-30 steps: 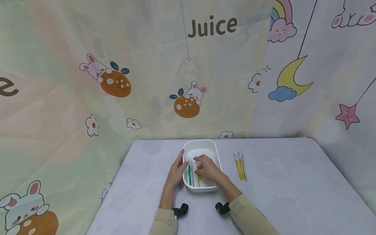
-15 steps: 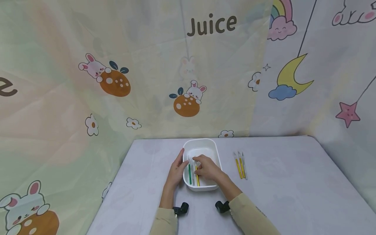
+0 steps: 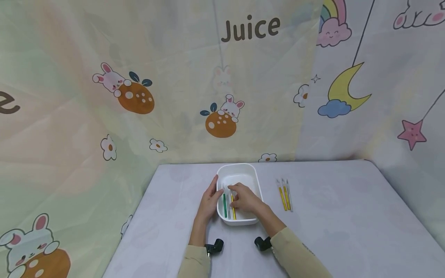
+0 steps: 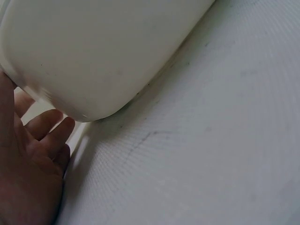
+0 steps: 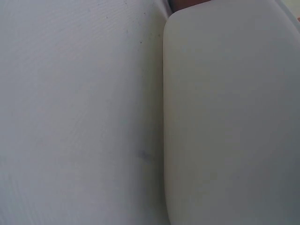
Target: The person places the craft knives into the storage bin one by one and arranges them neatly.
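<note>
A white plastic tray (image 3: 240, 222) stands on the table in the head view. My left hand (image 3: 208, 203) holds its left side, thumb over the rim and fingers along the outside. The left wrist view has the left hand's curled fingers (image 4: 49, 133) against the tray wall (image 4: 103, 51). Reaching inside, my right hand (image 3: 247, 199) pinches a slim yellow pen-like stick (image 3: 234, 214), its upper part partly covered by the fingers. To its left lie a green stick (image 3: 225, 206) and a silvery one (image 3: 228, 211). Only the tray's outer wall (image 5: 229, 117) fills most of the right wrist view.
Right of the tray, two yellow pen-like sticks (image 3: 283, 199) and a silvery stick (image 3: 291, 202) lie side by side on the white-covered table (image 3: 333, 216). A printed cloth backdrop (image 3: 187, 127) hangs behind the table's back edge.
The head view has shifted slightly, so everything sits a little differently in the frame. Both hands keep their places on the tray and the yellow stick.
</note>
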{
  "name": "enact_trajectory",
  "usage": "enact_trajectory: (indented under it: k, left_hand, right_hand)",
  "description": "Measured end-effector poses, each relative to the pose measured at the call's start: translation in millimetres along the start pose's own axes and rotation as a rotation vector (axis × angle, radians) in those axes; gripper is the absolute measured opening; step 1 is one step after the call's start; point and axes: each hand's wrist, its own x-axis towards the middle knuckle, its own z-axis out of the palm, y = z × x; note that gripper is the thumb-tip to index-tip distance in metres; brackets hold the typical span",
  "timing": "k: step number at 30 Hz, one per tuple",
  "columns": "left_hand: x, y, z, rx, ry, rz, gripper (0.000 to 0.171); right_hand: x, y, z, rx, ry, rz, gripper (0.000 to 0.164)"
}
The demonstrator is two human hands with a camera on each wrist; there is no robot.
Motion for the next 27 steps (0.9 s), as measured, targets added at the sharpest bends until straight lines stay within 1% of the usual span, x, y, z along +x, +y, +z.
enact_trajectory:
  k: [7,13,27]
  left_hand:
    - [-1.4,-1.5,0.1,-0.012,-0.003,0.012,0.061]
    - [-1.4,-2.0,0.3,-0.025,-0.002,0.024,0.061]
    - [-2.5,0.5,0.3,0.000,0.005,0.017,0.061]
  right_hand:
    - [0.6,3.0,1.3,0.007,-0.022,-0.001,0.068]
    - [0.1,3.0,1.9,0.003,-0.024,-0.005,0.069]
    - [0.2,1.0,3.8,-0.065,-0.033,0.016,0.070]
